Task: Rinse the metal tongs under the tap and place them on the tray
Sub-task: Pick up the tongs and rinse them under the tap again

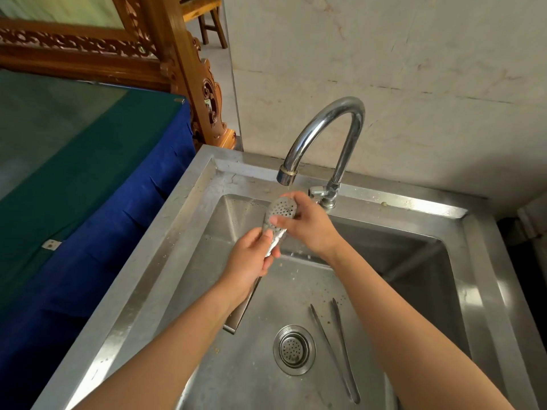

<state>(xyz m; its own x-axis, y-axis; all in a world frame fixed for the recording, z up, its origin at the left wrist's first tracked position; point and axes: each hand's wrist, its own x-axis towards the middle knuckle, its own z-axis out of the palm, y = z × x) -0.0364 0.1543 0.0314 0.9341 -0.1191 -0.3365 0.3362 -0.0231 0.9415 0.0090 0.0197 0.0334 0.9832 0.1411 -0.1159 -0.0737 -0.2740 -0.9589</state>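
Metal tongs with a perforated oval head [281,209] are held over the steel sink [189,199], just below the spout of the curved chrome tap [322,125]. My left hand [251,261] grips the tongs at their middle; the flat handle end [241,313] sticks out below my wrist. My right hand [307,223] holds the perforated head, thumb across its face. Only a thin trickle shows at the spout. No tray is in view.
A second, thin pair of metal tongs [340,347] lies on the sink floor right of the round drain strainer [294,350]. A table under a green and blue cloth [88,173] stands to the left. A marble wall rises behind the tap.
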